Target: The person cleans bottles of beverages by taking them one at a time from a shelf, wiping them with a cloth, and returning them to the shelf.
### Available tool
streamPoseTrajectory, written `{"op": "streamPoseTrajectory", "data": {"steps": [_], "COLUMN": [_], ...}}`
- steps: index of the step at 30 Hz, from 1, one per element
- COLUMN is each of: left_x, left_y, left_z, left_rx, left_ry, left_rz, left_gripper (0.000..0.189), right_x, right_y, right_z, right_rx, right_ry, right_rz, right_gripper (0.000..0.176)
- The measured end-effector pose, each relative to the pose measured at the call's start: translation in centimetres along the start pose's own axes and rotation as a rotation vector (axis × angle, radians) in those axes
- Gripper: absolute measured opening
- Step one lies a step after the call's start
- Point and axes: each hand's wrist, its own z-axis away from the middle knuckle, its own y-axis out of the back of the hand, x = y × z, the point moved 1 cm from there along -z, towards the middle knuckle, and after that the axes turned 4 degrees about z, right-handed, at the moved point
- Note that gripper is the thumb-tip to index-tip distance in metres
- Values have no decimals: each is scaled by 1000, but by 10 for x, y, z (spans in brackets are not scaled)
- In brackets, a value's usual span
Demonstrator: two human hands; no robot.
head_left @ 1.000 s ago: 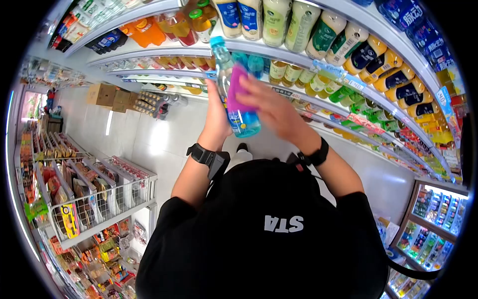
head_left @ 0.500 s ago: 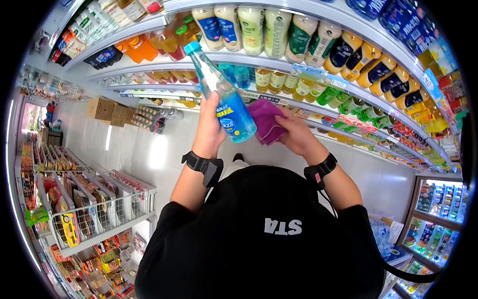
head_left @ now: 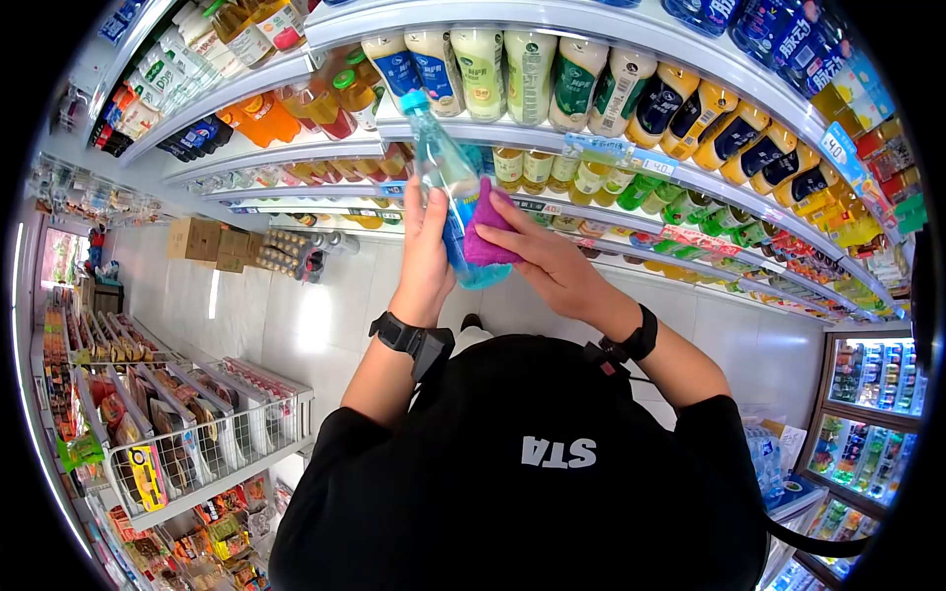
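Observation:
A clear blue bottle (head_left: 440,158) with a light blue cap is tilted in front of the drink shelves, its cap toward the upper left. My left hand (head_left: 427,246) is wrapped round its left side. In my right hand (head_left: 552,258) is a purple cloth (head_left: 485,236), pressed against the right side of the bottle and covering much of its label. Both wrists wear black straps with small devices.
Shelves of bottled drinks (head_left: 527,74) curve across the top. At the left are wire baskets of packaged goods (head_left: 212,443), with cardboard boxes (head_left: 202,239) on the floor beyond. Glass-door fridges (head_left: 867,424) stand at the right.
My right hand has moved left and brought the cloth onto the bottle. The bottle has turned, so its label faces more to the right.

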Motion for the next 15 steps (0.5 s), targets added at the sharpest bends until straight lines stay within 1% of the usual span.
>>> {"op": "streamPoseTrajectory", "data": {"steps": [1, 2, 3, 5, 6, 7, 9, 10, 11, 13, 14, 15], "left_x": [-2, -11, -9, -7, -15, -14, -7, -4, -3, 3, 2, 8], "left_y": [1, 17, 13, 4, 13, 14, 13, 7, 8, 10, 18, 4], "left_z": [-1, -4, -2, 8, 7, 7, 7, 8, 7, 2, -1, -1], "left_rx": [-47, -75, -79, -99, -108, -103, -249, -179, -176, -122, -62, 37], "left_ry": [57, 167, 164, 329, 258, 262, 133, 168, 168, 96, 69, 27], "left_rz": [41, 45, 48, 183, 171, 175, -57, -41, -41, 1, 15, 94], "left_gripper": [51, 52, 52, 54, 56, 56, 56, 54, 54, 51, 51, 56], "right_x": [-4, -7, -8, -9, -9, -6, 5, 9, 7, -3, -12, -14], "right_y": [2, 2, 1, -2, 1, 5, 9, 10, 9, 9, 9, 7], "right_z": [-7, -14, -21, -37, -46, -56, -72, -77, -75, -74, -67, -57], "right_rx": [35, 69, 70, 226, 270, 267, 263, 246, 244, 147, 82, 72], "right_ry": [55, 110, 112, 75, 29, 23, -74, -47, -48, -60, -97, -88], "right_rz": [39, 80, 85, 96, 65, 64, -222, -255, -257, -207, -133, -133], "right_gripper": [50, 51, 51, 49, 46, 46, 47, 44, 44, 44, 49, 49]}}
